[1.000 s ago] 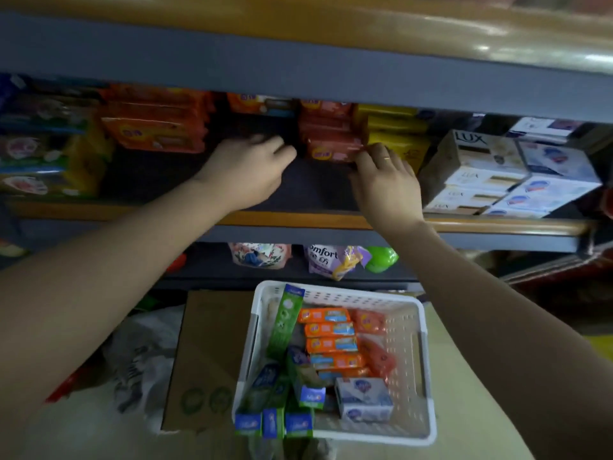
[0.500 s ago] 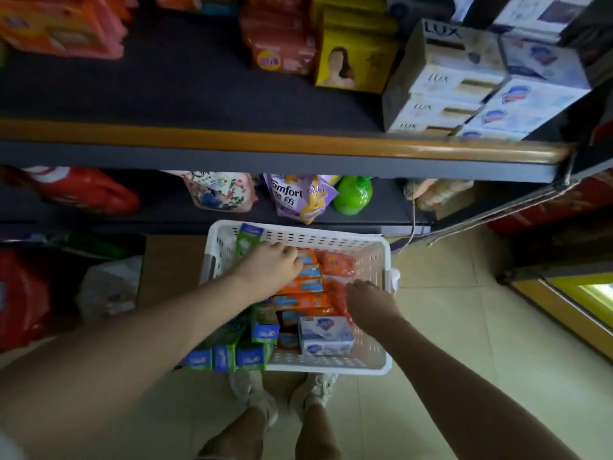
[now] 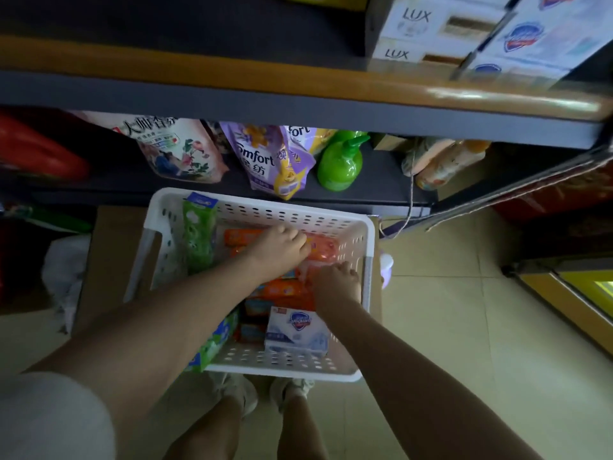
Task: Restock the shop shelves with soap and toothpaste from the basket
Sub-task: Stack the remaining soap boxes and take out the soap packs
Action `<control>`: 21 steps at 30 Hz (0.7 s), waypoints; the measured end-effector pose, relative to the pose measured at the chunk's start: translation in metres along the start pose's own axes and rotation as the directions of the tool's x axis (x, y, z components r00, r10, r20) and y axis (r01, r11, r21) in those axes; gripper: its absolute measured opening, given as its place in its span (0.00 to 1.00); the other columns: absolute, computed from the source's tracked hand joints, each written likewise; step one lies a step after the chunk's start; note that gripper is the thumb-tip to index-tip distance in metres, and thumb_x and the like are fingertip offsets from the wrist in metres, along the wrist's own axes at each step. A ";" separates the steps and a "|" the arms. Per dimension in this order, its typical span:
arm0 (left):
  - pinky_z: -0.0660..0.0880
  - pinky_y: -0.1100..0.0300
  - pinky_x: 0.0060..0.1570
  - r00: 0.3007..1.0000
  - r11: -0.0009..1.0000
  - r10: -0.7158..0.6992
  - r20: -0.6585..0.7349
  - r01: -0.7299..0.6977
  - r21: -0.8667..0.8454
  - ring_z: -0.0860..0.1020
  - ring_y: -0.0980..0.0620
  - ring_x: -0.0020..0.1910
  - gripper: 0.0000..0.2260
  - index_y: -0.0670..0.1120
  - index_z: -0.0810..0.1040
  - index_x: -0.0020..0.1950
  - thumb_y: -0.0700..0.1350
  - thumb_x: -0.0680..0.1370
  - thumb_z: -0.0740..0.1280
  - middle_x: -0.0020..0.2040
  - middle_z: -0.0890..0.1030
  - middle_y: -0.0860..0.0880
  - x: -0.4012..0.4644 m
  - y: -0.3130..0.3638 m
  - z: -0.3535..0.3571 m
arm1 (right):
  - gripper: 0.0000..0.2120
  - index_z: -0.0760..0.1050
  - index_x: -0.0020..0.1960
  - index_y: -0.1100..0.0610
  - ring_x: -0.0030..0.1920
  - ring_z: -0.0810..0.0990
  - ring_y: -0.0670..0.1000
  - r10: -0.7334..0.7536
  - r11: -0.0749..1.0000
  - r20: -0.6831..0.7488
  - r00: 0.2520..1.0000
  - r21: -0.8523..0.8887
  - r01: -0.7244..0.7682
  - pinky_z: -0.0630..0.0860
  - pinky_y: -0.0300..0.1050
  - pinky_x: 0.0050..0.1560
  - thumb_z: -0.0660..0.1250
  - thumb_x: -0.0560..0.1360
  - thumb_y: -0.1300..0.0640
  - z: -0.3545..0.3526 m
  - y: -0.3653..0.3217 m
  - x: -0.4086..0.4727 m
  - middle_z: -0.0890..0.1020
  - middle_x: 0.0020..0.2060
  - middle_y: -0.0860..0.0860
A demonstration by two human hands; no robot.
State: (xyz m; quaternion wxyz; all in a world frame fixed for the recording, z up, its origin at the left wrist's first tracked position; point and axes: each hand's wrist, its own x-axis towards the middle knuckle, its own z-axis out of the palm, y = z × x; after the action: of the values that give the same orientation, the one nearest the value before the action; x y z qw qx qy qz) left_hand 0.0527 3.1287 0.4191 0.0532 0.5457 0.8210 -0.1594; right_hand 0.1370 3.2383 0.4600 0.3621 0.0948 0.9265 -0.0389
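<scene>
A white plastic basket (image 3: 258, 210) stands on the floor below the shelves. It holds orange soap packs (image 3: 278, 288), green toothpaste boxes (image 3: 199, 234) along its left side and a white soap box (image 3: 297, 330) at the near end. My left hand (image 3: 282, 250) reaches into the far end, its fingers curled over an orange soap pack (image 3: 323, 252). Just to the right, my right hand (image 3: 336, 282) points down into the basket, fingers curled onto another orange pack (image 3: 303, 273); its fingertips are hidden.
The upper shelf (image 3: 232, 78) carries white Lux soap boxes (image 3: 418, 24) at the right. On the lower shelf are softener pouches (image 3: 262, 157) and a green pump bottle (image 3: 341, 161). Flat cardboard (image 3: 109, 260) lies left of the basket, and my feet (image 3: 238, 393) are at its near edge.
Both hands came down from the upper shelf into the basket, and my view dropped with them. Since half a second ago they have shifted right onto the orange packs and curled.
</scene>
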 end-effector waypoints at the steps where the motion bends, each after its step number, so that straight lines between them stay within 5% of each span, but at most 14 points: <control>1: 0.75 0.62 0.34 1.000 1.000 -0.010 -0.009 0.010 -0.023 0.81 0.52 0.36 0.11 0.49 0.82 0.43 0.45 0.61 0.70 0.38 0.83 0.51 0.004 0.004 0.002 | 0.18 0.67 0.65 0.64 0.67 0.67 0.61 -0.027 0.999 -0.013 1.000 -0.018 0.026 0.67 0.53 0.67 0.61 0.76 0.61 -0.008 0.003 -0.009 0.71 0.64 0.63; 5: 0.69 0.53 0.61 0.975 0.964 -0.171 0.142 0.195 -0.180 0.73 0.44 0.62 0.18 0.42 0.68 0.67 0.41 0.77 0.58 0.63 0.74 0.44 0.019 0.017 0.012 | 0.18 0.69 0.61 0.61 0.62 0.71 0.58 -0.029 0.999 -0.068 0.997 0.030 0.031 0.74 0.52 0.56 0.64 0.73 0.59 -0.035 0.036 -0.038 0.70 0.60 0.59; 7: 0.62 0.51 0.67 0.935 0.913 -0.266 0.234 0.322 -0.250 0.68 0.43 0.66 0.19 0.40 0.63 0.70 0.42 0.79 0.56 0.68 0.69 0.43 0.025 0.025 0.015 | 0.18 0.70 0.57 0.60 0.59 0.73 0.58 -0.028 0.989 -0.040 0.999 0.145 0.034 0.73 0.48 0.50 0.67 0.71 0.55 -0.045 0.055 -0.039 0.73 0.57 0.57; 14: 0.58 0.50 0.69 0.844 0.837 -0.398 0.358 0.495 -0.235 0.67 0.44 0.65 0.25 0.44 0.69 0.66 0.56 0.74 0.66 0.64 0.73 0.45 0.039 0.034 0.013 | 0.24 0.70 0.63 0.55 0.50 0.76 0.51 -0.069 0.816 0.090 0.994 0.577 0.005 0.70 0.35 0.39 0.72 0.69 0.57 -0.053 0.097 -0.034 0.76 0.53 0.52; 21: 0.59 0.46 0.71 0.741 0.750 -0.559 0.372 0.643 -0.156 0.67 0.44 0.64 0.19 0.48 0.73 0.62 0.52 0.73 0.68 0.62 0.73 0.46 0.051 0.057 0.019 | 0.09 0.76 0.53 0.58 0.33 0.76 0.42 -0.081 0.455 0.043 0.996 0.890 -0.001 0.71 0.28 0.31 0.69 0.73 0.60 -0.044 0.114 -0.037 0.78 0.36 0.48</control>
State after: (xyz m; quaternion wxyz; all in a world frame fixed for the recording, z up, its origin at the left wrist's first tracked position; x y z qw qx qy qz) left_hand 0.0829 3.1878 0.3763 0.1979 0.2046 0.9492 -0.1342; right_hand 0.1573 3.3505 0.5168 0.2949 0.2463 0.7570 -0.5285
